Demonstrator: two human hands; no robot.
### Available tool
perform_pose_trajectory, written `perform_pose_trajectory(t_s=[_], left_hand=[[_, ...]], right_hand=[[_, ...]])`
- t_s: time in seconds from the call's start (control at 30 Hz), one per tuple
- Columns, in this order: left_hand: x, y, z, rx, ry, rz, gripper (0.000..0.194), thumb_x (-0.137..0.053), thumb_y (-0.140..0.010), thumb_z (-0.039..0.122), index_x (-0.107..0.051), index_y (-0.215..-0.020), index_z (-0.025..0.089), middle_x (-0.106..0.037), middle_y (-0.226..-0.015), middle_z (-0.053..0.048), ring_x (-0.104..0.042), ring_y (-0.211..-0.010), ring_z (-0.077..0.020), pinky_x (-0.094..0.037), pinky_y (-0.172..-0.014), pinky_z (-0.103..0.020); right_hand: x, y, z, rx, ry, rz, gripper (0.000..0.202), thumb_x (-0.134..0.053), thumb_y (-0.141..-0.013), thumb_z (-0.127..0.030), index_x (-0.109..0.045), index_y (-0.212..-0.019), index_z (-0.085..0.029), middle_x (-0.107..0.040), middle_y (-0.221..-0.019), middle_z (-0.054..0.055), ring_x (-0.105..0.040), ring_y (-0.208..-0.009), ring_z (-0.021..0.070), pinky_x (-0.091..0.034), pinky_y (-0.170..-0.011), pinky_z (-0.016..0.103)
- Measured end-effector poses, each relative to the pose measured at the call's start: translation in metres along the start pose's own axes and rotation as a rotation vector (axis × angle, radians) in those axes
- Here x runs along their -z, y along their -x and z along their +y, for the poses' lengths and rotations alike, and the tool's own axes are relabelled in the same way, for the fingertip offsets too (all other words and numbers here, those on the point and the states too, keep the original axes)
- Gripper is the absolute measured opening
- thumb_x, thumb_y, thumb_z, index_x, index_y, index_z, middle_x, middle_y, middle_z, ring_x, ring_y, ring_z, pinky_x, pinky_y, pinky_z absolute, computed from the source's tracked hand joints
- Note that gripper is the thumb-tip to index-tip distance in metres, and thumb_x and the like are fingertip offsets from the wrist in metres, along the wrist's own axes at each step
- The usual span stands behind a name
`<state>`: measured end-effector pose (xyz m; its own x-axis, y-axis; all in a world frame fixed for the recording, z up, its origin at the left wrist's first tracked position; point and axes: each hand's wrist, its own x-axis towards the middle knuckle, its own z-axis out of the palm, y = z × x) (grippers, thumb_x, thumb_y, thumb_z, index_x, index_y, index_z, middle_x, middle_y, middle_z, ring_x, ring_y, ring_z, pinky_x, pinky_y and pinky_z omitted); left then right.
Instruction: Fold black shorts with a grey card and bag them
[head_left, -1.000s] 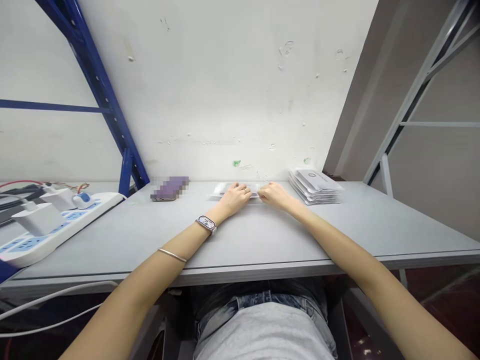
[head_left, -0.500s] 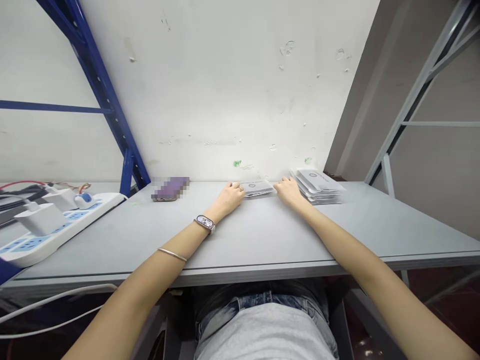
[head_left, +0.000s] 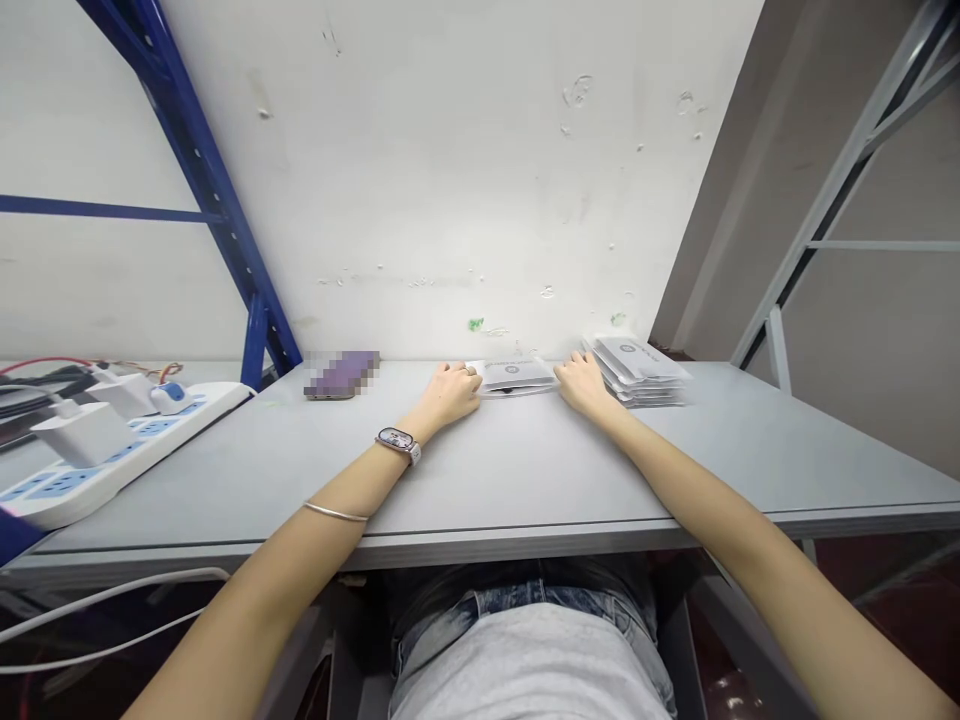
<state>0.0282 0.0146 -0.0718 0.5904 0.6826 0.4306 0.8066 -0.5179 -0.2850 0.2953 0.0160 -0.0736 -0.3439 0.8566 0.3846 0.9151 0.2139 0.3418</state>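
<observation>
A flat white packet (head_left: 519,374) with grey print and a round mark lies near the back of the table, between my hands. It looks like a card or booklet in a thin sleeve, but its exact kind is unclear. My left hand (head_left: 450,392) is closed on its left edge, a ring on one finger. At the right edge, my right hand (head_left: 583,384) has its fingers curled and pinched on the packet's corner; the fingertips are partly hidden. Just right of that hand sits a stack of similar white packets (head_left: 643,362), slightly uneven.
A purple phone (head_left: 345,376), blurred out, lies at the back left. A white power strip (head_left: 150,450) with plugged-in chargers (head_left: 84,434) runs along the left side. Behind the table (head_left: 525,480) rises a white wall (head_left: 465,180), with a blue metal post (head_left: 206,180) on the left.
My left hand has shifted slightly left and toward me. The packet between my hands shows wider, with a dark gap at its near edge. My right hand has moved very little.
</observation>
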Motion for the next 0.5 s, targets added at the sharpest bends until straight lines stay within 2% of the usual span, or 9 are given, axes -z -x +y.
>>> perform_pose_trajectory(t_s=[0.1, 0.27, 0.37, 0.5], left_hand=[[-0.002, 0.0, -0.002, 0.014, 0.034, 0.045, 0.02, -0.056, -0.087, 0.033, -0.069, -0.089, 0.017, -0.071, -0.103, -0.011, -0.061, -0.097, -0.0261, -0.042, -0.081, -0.04], [-0.011, -0.005, 0.001, -0.06, -0.021, 0.105, 0.022, -0.049, -0.091, 0.019, -0.07, -0.084, 0.017, -0.071, -0.096, -0.011, -0.061, -0.097, -0.0252, -0.041, -0.079, -0.04], [-0.013, -0.007, 0.004, -0.119, -0.061, 0.135, 0.023, -0.048, -0.091, 0.013, -0.069, -0.085, 0.016, -0.071, -0.096, -0.012, -0.061, -0.098, -0.0257, -0.041, -0.082, -0.041], [-0.006, -0.009, 0.016, -0.207, -0.076, 0.191, 0.02, -0.049, -0.089, 0.01, -0.069, -0.09, 0.015, -0.071, -0.099, -0.011, -0.06, -0.1, -0.025, -0.042, -0.085, -0.04]], right_hand=[[0.005, -0.001, -0.008, 0.122, -0.05, 0.078, 0.028, -0.052, -0.082, -0.007, -0.067, -0.105, -0.011, -0.066, -0.105, 0.018, -0.052, -0.103, 0.0304, -0.033, -0.085, 0.039], [0.007, -0.003, -0.031, 0.373, -0.087, 0.198, 0.023, -0.048, -0.092, -0.014, -0.07, -0.096, -0.017, -0.06, -0.119, 0.016, -0.046, -0.116, 0.0299, -0.032, -0.095, 0.041], [0.0, -0.002, -0.038, 0.384, -0.076, 0.25, 0.028, -0.043, -0.095, -0.013, -0.07, -0.101, -0.016, -0.058, -0.124, 0.017, -0.045, -0.119, 0.0296, -0.032, -0.098, 0.043], [-0.005, -0.003, -0.041, 0.322, -0.049, 0.298, 0.031, -0.043, -0.094, -0.011, -0.065, -0.116, -0.015, -0.056, -0.13, 0.018, -0.041, -0.126, 0.0302, -0.031, -0.101, 0.043]])
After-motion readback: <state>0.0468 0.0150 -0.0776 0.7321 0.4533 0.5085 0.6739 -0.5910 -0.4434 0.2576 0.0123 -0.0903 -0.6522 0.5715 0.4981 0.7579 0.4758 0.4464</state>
